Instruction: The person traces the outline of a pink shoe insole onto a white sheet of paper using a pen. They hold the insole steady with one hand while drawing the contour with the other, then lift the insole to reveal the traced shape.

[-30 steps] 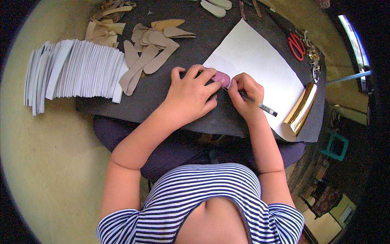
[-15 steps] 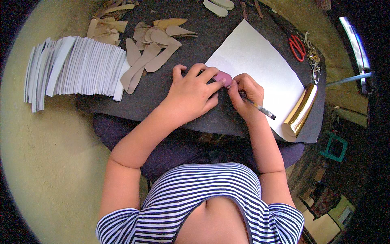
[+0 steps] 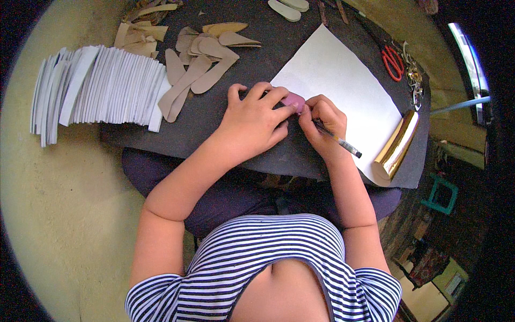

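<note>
My left hand (image 3: pixel 252 122) lies over a flat purple piece with a rounded end (image 3: pixel 294 100), its fingers spread and bent, holding it down at the near left edge of a white sheet (image 3: pixel 338 75). Most of the piece is hidden under that hand. In my right hand (image 3: pixel 324 126) is a slim dark pen (image 3: pixel 348 146), its back end sticking out toward me. The right thumb and forefinger meet at the purple piece's rounded end; the pen's tip is hidden there. The sheet's near right corner curls up, showing a shiny gold underside (image 3: pixel 397 147).
On the dark table (image 3: pixel 188 140) a row of white strips (image 3: pixel 107 88) stands at the left, beside beige sole-shaped pieces (image 3: pixel 198 61). Red-handled scissors (image 3: pixel 392 63) and a tangle of metal bits (image 3: pixel 413 80) lie far right. White insole shapes (image 3: pixel 287 8) rest at the back.
My right hand and the pen have shifted very slightly left and up along the purple piece's end. The left hand stays in place on the piece.
</note>
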`<control>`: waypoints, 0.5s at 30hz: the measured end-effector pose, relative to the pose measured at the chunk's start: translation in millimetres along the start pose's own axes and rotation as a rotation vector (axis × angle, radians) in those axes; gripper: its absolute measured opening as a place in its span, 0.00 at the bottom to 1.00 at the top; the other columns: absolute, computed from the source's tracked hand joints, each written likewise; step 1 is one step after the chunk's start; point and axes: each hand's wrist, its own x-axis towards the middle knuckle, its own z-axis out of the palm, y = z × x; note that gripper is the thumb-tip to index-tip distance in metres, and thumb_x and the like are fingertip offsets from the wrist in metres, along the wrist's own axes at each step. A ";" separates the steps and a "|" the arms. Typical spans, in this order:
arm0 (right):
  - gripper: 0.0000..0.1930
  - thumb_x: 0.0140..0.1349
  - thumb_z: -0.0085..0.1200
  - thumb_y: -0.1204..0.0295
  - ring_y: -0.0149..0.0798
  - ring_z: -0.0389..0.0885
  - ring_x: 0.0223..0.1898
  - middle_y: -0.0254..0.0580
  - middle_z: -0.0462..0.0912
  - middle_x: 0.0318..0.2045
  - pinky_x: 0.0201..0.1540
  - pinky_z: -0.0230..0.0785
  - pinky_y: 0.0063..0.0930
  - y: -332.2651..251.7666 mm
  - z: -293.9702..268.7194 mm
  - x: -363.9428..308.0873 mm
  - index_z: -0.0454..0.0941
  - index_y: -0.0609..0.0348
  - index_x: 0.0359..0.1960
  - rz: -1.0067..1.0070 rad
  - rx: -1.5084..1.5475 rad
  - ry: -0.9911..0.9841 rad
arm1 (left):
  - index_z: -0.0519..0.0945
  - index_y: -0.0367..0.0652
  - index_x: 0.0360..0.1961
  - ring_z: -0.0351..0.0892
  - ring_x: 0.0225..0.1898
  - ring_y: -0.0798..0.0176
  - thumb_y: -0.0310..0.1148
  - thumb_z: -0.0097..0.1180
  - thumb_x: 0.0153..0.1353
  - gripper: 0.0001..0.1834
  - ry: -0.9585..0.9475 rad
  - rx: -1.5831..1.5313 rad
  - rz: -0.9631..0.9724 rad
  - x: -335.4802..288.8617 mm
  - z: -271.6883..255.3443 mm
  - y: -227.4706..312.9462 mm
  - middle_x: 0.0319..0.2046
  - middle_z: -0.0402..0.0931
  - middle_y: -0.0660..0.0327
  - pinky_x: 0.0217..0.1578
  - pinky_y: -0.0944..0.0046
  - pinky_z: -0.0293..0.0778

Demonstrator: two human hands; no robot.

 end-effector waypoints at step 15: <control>0.05 0.63 0.56 0.76 0.28 0.79 0.26 0.36 0.79 0.26 0.28 0.71 0.20 7.0 -12.3 2.5 0.72 0.61 0.32 0.424 0.612 0.058 | 0.80 0.57 0.49 0.65 0.57 0.56 0.41 0.57 0.55 0.18 -0.001 -0.060 0.011 -0.1 0.7 -5.1 0.54 0.70 0.64 0.50 0.43 0.58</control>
